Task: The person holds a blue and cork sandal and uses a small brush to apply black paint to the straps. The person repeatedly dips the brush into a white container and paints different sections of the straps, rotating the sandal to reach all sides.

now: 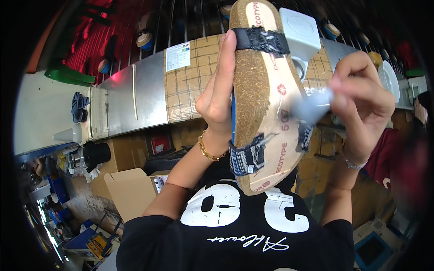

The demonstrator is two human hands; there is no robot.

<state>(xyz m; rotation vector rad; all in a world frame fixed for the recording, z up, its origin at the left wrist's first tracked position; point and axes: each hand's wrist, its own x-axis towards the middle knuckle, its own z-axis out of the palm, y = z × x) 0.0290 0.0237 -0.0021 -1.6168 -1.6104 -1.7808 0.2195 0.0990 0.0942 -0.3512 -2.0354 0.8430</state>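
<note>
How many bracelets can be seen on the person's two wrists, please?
2: one gold bracelet at the wrist of the left hand, one silver bracelet at the wrist of the right hand.

Sole [253,104]: before my chest, between my left hand [219,97] and right hand [366,101]
Left hand's place: against the sole's left edge
Right hand's place: right of the sole, a blurred object [312,106] between its fingers and the sole's face, contact unclear
Bench [151,97]: beyond my forearms
Cardboard [187,90]: on the bench, behind the sole
Rod [134,92]: on the bench, left of the cardboard
Container [300,34]: behind the sole's upper right
Bars [199,22]: beyond the bench
Box [131,189]: beside my left forearm
</note>
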